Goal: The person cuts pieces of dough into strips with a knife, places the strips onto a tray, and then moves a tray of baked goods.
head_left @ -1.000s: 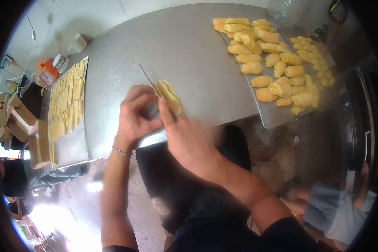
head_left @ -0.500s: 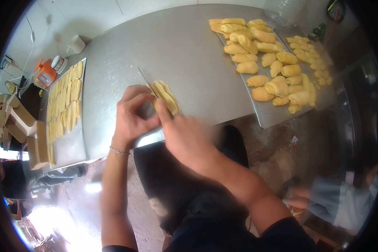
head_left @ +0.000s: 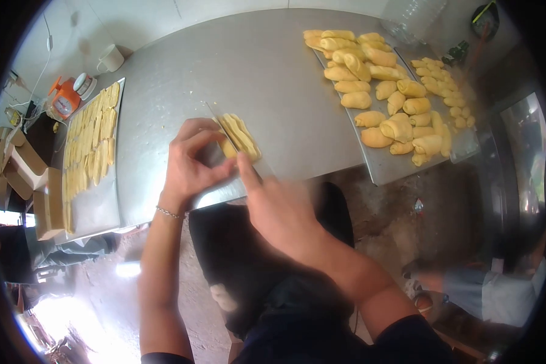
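My right hand (head_left: 279, 206) grips a thin-bladed knife (head_left: 227, 133), its index finger stretched along the blade's back. The blade stands in a yellow bread roll (head_left: 244, 137), with cut strips lying to its right. My left hand (head_left: 194, 159) curves around the roll's left side, thumb and fingers pinching its two ends. Most of the knife's handle is hidden in my right hand, whose far side is blurred.
A tray of yellow rolls (head_left: 370, 161) stands on the right of the metal table (head_left: 224, 54), with smaller rolls (head_left: 440, 82) beyond. On the left are a tray of strips (head_left: 94, 209), an orange scale (head_left: 64, 100), a mug (head_left: 110, 59) and a cardboard box (head_left: 47, 203). Another person (head_left: 497, 291) is at lower right.
The knife and my right hand have shifted slightly to the right along the roll. My left hand keeps its hold. The camera view has tilted a little.
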A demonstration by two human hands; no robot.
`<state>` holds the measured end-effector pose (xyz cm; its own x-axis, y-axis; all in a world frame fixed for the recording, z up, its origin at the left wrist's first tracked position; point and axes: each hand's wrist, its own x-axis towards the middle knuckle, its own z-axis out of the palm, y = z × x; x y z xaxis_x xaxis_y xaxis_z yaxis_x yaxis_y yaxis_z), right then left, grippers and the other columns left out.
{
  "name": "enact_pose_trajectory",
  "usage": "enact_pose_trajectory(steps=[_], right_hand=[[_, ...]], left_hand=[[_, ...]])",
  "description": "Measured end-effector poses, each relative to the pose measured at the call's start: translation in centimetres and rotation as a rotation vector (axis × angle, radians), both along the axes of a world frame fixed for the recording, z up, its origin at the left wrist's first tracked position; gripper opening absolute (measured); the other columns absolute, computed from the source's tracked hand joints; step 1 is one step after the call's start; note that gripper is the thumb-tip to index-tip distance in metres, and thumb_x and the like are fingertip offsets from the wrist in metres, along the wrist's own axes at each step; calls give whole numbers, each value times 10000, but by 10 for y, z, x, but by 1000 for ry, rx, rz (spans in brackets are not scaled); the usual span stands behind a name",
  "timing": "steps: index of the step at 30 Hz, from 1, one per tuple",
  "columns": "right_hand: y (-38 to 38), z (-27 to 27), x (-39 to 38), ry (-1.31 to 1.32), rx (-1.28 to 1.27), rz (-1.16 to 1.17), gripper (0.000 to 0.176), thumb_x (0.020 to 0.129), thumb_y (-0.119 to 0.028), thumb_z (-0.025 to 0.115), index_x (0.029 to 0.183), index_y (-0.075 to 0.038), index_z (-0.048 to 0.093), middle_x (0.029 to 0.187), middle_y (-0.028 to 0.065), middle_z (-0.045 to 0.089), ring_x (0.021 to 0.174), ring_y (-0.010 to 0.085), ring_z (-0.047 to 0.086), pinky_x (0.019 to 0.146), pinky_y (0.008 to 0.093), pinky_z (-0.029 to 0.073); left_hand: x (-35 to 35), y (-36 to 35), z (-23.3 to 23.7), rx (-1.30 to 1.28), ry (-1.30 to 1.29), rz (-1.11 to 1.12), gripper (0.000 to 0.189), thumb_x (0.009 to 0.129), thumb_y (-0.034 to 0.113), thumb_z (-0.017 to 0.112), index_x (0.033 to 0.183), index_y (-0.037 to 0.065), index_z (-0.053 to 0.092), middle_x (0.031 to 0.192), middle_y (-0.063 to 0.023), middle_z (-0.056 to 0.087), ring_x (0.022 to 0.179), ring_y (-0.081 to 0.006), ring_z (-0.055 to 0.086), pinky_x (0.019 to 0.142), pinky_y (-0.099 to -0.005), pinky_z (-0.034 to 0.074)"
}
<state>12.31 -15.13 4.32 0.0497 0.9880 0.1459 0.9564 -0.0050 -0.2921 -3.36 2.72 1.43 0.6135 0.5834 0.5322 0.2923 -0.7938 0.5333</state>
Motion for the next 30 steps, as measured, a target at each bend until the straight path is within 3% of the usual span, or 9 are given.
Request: enact_pose_trajectory(steps=[6, 14, 23, 27, 30], right_hand=[[30, -12, 1, 15, 134, -1, 606, 1017, -104, 619, 1600, 42, 548, 837, 166, 784, 715, 332, 783, 671, 462, 615], [-33, -12, -1, -65, 61, -12, 705, 989, -151, 665, 1662, -5, 519, 836, 166, 768, 690, 327, 771, 621, 462, 615], [18, -16, -5, -43, 126, 3, 673, 984, -120, 636, 1626, 47, 524, 807, 165, 765, 726, 344, 774, 673, 462, 616], [-12, -16, -4, 34, 10, -42, 695, 1001, -132, 653, 1671, -51, 486, 878, 194, 782, 752, 416, 764, 694, 577, 585], [-52, -2, 0, -27, -101, -61, 707, 1009, -161, 632, 1691, -46, 484, 878, 186, 771, 751, 383, 777, 711, 543, 618]], left_hand=[[2, -4, 4, -24, -32, 17, 415, 694, 211, 968, 1031, 14, 824, 1223, -164, 776, 1145, -355, 751, 963, -442, 629], [-1, -2, 0, -17, -34, 16, 406, 695, 179, 961, 1038, 13, 821, 1248, -161, 771, 1126, -365, 755, 961, -441, 629], [0, -3, -1, 5, -67, 10, 384, 711, 173, 958, 1032, 19, 818, 1229, -162, 774, 1118, -369, 757, 976, -445, 624], [-3, -4, 0, -17, -68, 9, 388, 722, 189, 982, 1031, 22, 816, 1231, -169, 774, 1130, -370, 759, 1000, -444, 622], [-3, -4, -1, -38, -105, -5, 387, 724, 186, 981, 1024, 16, 805, 1221, -171, 769, 1124, -368, 759, 999, -439, 621]])
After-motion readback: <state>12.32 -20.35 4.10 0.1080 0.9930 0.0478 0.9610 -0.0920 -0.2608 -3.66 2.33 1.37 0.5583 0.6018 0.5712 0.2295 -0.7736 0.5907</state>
